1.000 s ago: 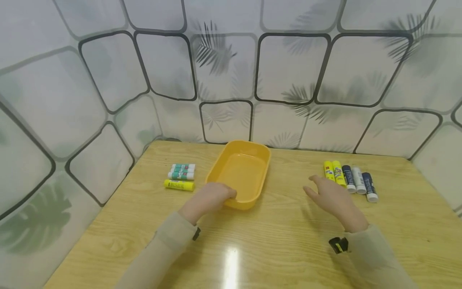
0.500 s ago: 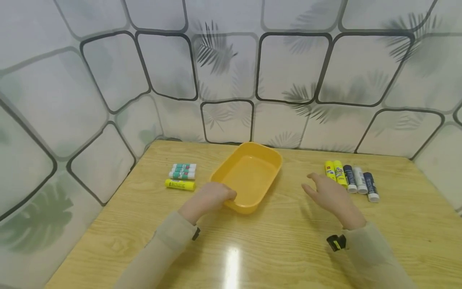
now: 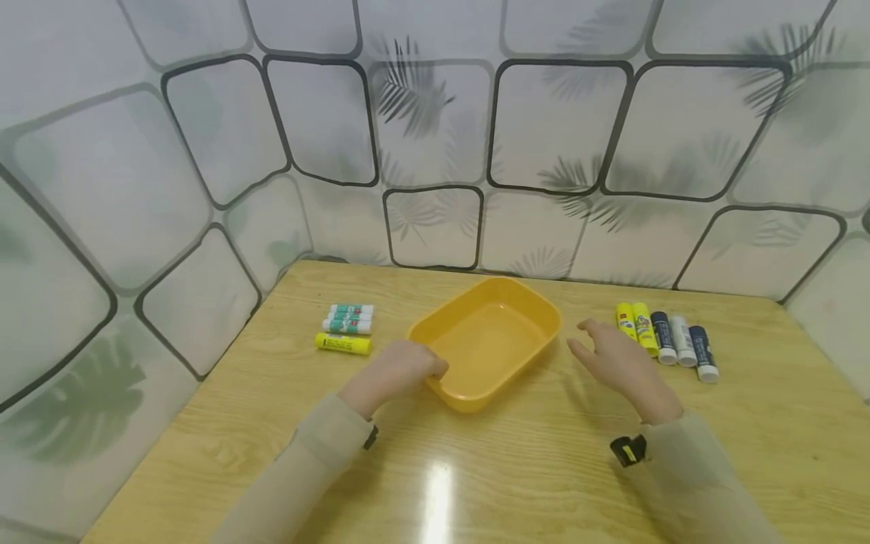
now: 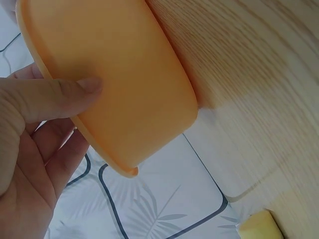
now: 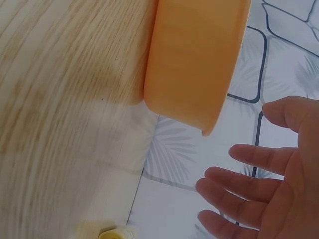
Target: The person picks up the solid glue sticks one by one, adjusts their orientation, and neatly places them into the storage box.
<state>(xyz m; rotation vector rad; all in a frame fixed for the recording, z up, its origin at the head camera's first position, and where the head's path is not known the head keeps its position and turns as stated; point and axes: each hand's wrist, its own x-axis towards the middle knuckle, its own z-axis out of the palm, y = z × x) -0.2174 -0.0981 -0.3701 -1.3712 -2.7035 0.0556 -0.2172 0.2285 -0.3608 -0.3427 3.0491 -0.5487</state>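
My left hand (image 3: 396,374) grips the near left rim of an empty orange-yellow plastic tray (image 3: 485,340). In the left wrist view the thumb lies on the tray's outer wall (image 4: 134,99), while the other fingers curl over the rim. To the right of the tray, my right hand (image 3: 624,366) hovers above the table with its fingers spread, holding nothing. The right wrist view shows that hand (image 5: 269,184) apart from the tray's end wall (image 5: 194,64). Just beyond it lie two yellow glue sticks (image 3: 644,329), two dark blue ones (image 3: 663,338) and a white one (image 3: 683,340).
At the left of the wooden table (image 3: 530,468) lie several white-and-green glue sticks (image 3: 349,319) in a stack-like row, with a yellow glue stick (image 3: 343,344) in front. A patterned wall covering (image 3: 435,151) closes off the table's back and left sides.
The tray has swung clockwise, its far end moving right toward my right hand. My left hand keeps its grip on the rim. The right hand has barely moved.
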